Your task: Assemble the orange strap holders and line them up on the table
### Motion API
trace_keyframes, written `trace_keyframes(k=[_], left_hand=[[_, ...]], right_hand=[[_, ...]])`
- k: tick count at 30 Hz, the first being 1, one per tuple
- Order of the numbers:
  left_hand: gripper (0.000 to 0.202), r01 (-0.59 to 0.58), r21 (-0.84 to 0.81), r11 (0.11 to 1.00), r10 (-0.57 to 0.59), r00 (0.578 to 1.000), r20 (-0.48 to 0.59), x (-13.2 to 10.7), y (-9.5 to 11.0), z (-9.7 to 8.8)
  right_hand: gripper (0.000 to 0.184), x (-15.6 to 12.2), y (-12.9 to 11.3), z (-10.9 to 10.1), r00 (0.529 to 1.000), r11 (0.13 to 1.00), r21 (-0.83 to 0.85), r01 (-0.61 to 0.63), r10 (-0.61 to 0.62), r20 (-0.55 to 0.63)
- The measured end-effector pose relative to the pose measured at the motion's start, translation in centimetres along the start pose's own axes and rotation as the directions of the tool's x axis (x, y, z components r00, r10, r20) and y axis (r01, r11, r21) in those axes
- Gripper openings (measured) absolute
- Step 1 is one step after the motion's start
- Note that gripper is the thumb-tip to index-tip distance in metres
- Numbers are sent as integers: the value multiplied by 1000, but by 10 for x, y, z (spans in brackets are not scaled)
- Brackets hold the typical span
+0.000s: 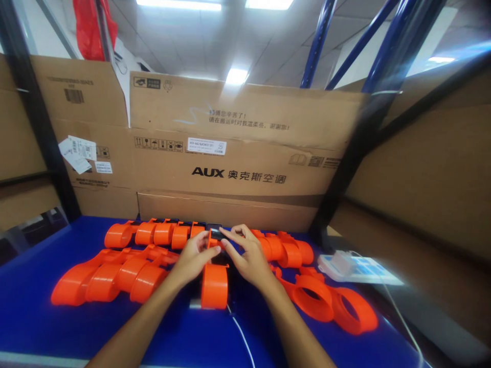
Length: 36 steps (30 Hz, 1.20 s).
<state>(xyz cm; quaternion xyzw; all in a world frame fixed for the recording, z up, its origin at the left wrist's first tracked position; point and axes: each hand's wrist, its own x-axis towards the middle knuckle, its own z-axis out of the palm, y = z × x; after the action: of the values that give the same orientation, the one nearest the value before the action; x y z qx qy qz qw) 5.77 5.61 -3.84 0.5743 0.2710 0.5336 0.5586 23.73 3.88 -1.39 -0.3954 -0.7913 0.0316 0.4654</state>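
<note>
In the middle of the blue table, my left hand (195, 255) pinches the upper neck of an orange plastic ring part (215, 286) between thumb and fingers. The wide ring of this part faces me below my fingers. A small black piece (217, 234) with pale marks on its face sits at the top of the neck. My right hand (247, 253) is closed on that black piece from the right, index finger and thumb at its edge. How the black piece joins the orange part is hidden by my fingers.
Several orange ring parts stand in rows to the left (115, 278) and right (312, 299). A white power strip (360, 268) lies at the right edge. One white cable (243, 335) runs toward me. Behind the table stands a cardboard wall (238, 199), between dark metal posts (339, 168).
</note>
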Motion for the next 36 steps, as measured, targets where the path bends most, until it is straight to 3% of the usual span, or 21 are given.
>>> trace_keyframes(k=[4, 7, 10, 13, 18, 26, 29, 33, 36], left_hand=[[44, 63, -68, 996, -68, 995, -69, 2, -1, -3], [44, 90, -75, 993, -98, 989, -111, 3, 2, -5], [45, 112, -52, 992, -118, 985, -128, 3, 7, -6], [47, 109, -39, 993, -114, 985, -131, 3, 11, -6], [46, 112, -41, 993, -116, 986, -117, 2, 11, -6], [51, 119, -62, 991, -126, 983, -134, 2, 11, -6], [52, 111, -69, 991, -120, 983, -140, 2, 9, -6], [48, 98, -56, 994, -105, 984, -143, 2, 8, -7], [48, 89, -54, 995, -96, 984, -151, 3, 7, -6]], right_hand=[[39, 2, 7, -8, 996, 997, 19, -77, 76, 35], [31, 0, 18, -11, 977, 969, -156, -189, 202, 72], [25, -5, 26, -9, 909, 886, -402, -229, 343, 237], [29, -10, 27, -3, 833, 826, -530, -193, 423, 355], [37, -13, 25, 10, 785, 768, -606, -210, 502, 364], [34, -19, 30, 14, 824, 772, -606, -193, 463, 328], [28, -19, 30, 11, 882, 813, -562, -154, 369, 293], [20, -11, 28, 4, 975, 938, -317, -139, 185, 120], [25, -3, 23, 3, 977, 977, 16, -213, 213, 6]])
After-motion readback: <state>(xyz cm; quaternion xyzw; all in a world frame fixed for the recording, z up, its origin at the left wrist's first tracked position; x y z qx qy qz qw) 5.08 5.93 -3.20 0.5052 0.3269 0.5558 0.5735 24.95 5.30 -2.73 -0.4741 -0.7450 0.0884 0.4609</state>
